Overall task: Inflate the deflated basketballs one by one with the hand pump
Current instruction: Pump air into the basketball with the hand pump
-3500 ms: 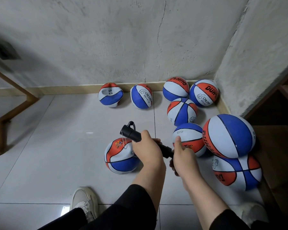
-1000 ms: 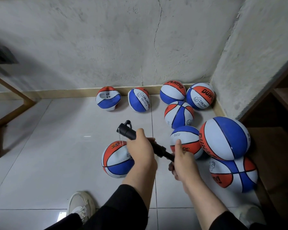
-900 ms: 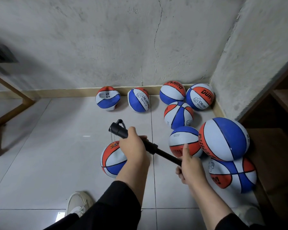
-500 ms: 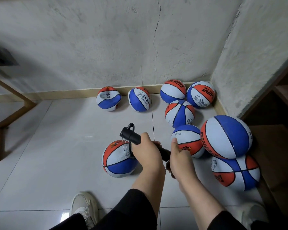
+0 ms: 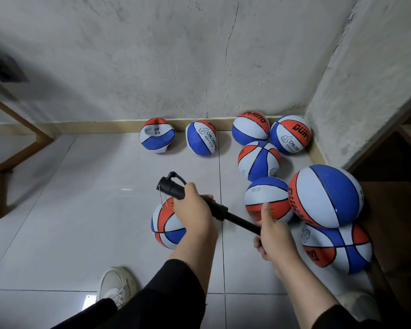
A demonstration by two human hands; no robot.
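Fingers [image 5: 259,243] pulled back, pump [image 5: 176,191] rod extended

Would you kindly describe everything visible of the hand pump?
The hand pump is matte black, apparently plastic, held tilted above the floor. The left hand grips its thick barrel; the right hand grips the handle end, with the thin rod drawn out between them. A looped hose and thin needle sit at its far tip.

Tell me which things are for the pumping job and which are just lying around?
For the job: hand pump, left hand, right hand, ball under the pump, two saggy balls by the wall.
Lying about: white shoe, wooden frame.
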